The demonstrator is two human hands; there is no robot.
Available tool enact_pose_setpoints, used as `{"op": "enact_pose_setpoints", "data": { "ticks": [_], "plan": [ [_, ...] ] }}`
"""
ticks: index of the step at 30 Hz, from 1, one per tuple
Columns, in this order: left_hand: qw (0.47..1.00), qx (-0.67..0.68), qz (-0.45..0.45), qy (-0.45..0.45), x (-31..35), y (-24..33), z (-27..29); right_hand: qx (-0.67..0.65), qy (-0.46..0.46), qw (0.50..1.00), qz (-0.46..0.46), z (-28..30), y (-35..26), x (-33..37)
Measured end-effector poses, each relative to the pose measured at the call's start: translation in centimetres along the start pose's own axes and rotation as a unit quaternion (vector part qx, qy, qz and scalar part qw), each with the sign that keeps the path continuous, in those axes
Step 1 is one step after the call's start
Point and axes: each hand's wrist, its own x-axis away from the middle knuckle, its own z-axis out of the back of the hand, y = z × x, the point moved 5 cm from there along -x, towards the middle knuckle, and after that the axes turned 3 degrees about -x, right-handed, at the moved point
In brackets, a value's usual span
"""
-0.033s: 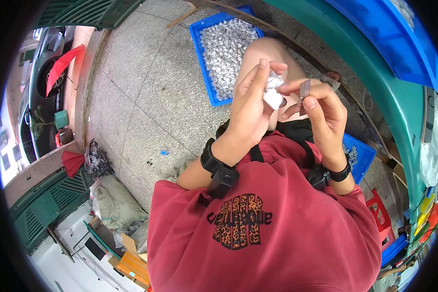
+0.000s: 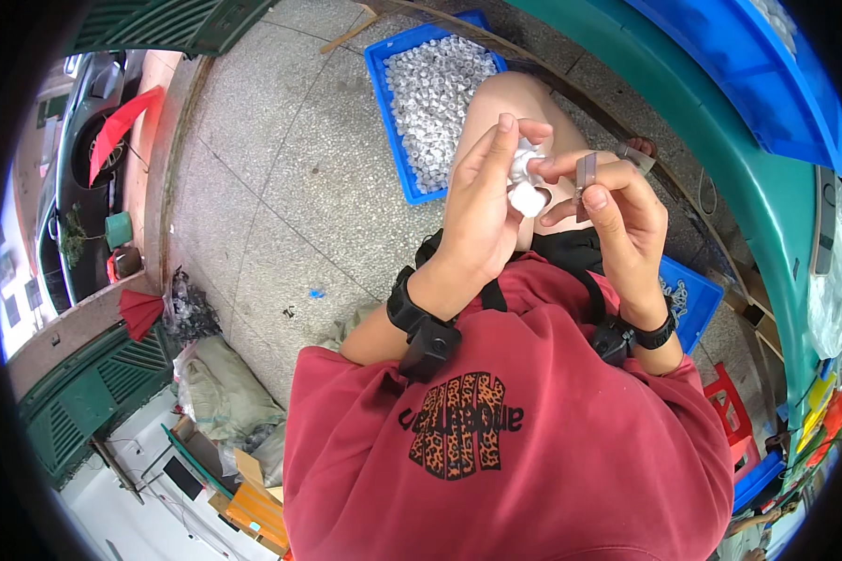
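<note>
My left hand (image 2: 477,206) is closed round a small white plastic piece (image 2: 528,199), held above my bare thigh, with the thumb raised along its side. A pinch of thumb and fingers in my right hand (image 2: 631,215) grips a thin, flat, brownish-grey strip (image 2: 585,182), possibly a blade. It stands upright just to the right of the white piece. My right fingertips reach across to the white piece and seem to touch it. Beyond my hands, a blue tray (image 2: 390,126) on the floor is full of small white ring-like parts (image 2: 437,107).
Beside my right elbow stands another blue tray (image 2: 706,313) with a few pale parts. A green curved surface (image 2: 720,103) runs along the right, bearing a large blue bin (image 2: 776,84). A red stool (image 2: 728,411) is at the lower right, and sacks (image 2: 225,393) lie at the left.
The white piece has turned slightly in my left hand, and my right fingertips have shifted a little against it. Both arms keep their places.
</note>
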Motion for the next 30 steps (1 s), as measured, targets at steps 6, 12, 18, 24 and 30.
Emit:
{"op": "enact_pose_setpoints", "data": {
  "ticks": [6, 12, 18, 24, 30],
  "plan": [
    [0.990, 0.102, 0.099, 0.002, -0.3, -1.5, 0.1, 0.080, -0.022, 0.996, 0.037, -0.2, 0.1, 0.7],
    [0.978, 0.112, 0.133, 0.119, -0.8, -2.7, 0.1, 0.161, -0.067, 0.978, 0.113, -0.7, -1.7, 0.3],
    [0.968, 0.208, 0.140, -0.007, -1.9, -2.5, 1.2, 0.187, -0.110, 0.967, 0.136, -1.9, -2.2, 0.3],
    [0.971, 0.226, 0.067, 0.042, -2.8, -1.2, 1.4, 0.231, -0.103, 0.961, 0.114, -2.4, -1.9, -0.1],
    [0.980, 0.160, 0.055, 0.101, -1.1, -1.4, 0.6, 0.139, -0.046, 0.989, 0.012, -2.0, -0.2, 0.6]
  ]
}}
